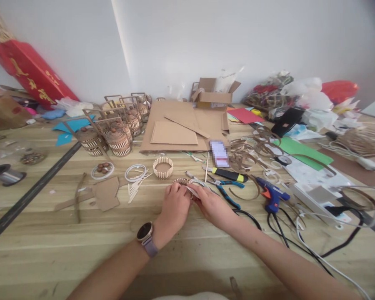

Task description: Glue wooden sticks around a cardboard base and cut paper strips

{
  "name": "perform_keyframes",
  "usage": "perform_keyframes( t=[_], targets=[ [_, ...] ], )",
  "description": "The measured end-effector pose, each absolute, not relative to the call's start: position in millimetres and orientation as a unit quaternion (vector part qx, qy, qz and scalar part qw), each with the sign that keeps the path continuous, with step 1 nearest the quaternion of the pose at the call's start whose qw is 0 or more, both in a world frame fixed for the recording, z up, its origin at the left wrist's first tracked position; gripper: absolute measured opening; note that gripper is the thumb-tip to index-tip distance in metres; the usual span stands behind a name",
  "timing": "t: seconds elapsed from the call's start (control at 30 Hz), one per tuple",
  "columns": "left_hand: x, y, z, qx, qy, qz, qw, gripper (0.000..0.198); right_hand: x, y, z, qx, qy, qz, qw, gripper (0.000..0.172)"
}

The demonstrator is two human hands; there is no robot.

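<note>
My left hand [176,204], with a watch [144,231] on its wrist, is closed in front of me at the middle of the table. Its fingers curl over a small round brown piece [181,181], mostly hidden beneath them. Right beside it, my right hand [213,204] is closed too, pinching a narrow pale strip [192,191] against that piece. Just beyond the hands stands a ring of short upright wooden sticks on a round base [163,168]. A white ring [198,182] lies partly behind my right fingers.
At right lie blue-handled pliers [228,196], a utility knife [229,174] and a blue glue gun [271,193] with its cord. Cardboard sheets [175,133] lie behind. Small lidded baskets [118,141] stand at back left. Loose sticks [136,187] and a white ring [135,172] are at left.
</note>
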State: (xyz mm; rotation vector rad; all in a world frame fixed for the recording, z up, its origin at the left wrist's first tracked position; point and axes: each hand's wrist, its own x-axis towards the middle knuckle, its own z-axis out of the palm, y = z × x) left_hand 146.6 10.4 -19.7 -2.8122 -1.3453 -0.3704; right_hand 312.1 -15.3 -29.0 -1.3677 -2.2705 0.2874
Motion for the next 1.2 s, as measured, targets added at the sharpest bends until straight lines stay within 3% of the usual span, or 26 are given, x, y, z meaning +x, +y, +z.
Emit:
perform_keyframes(
  t=[0.27,1.2],
  targets=[
    [145.4,9.8,-18.0,-0.898,-0.428,-0.105,0.006,0.014,304.2,-18.4,-25.9,-0.541,-0.785,0.119,0.277,0.048],
    [145.0,7.3,-16.6,-0.893,-0.432,-0.124,0.000,0.015,306.9,-20.0,-31.8,-0.557,-0.778,0.093,0.274,0.052]
  ],
)
